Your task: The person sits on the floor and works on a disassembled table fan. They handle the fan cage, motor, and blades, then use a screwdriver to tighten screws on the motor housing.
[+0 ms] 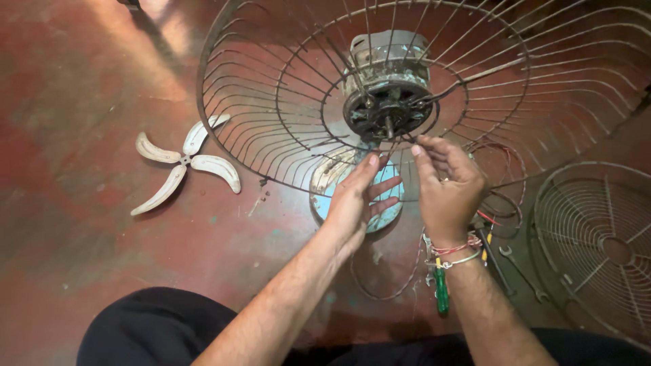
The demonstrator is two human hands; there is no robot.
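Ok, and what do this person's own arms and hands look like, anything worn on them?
Both forearms are bare, with no sleeves and no gloves. The left hand wears nothing visible. The right hand has red threads and a thin metal bangle around the wrist. Dark trousers show at the bottom.

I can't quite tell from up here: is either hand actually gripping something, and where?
Neither closes on anything. The left hand and right hand have fingertips on the rusty wire fan guard, at its lower wires below the motor.

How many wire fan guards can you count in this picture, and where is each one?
2. One rear wire guard is mounted around the fan motor, above the hands. The other guard lies flat on the floor at right, partly cut off by the frame.
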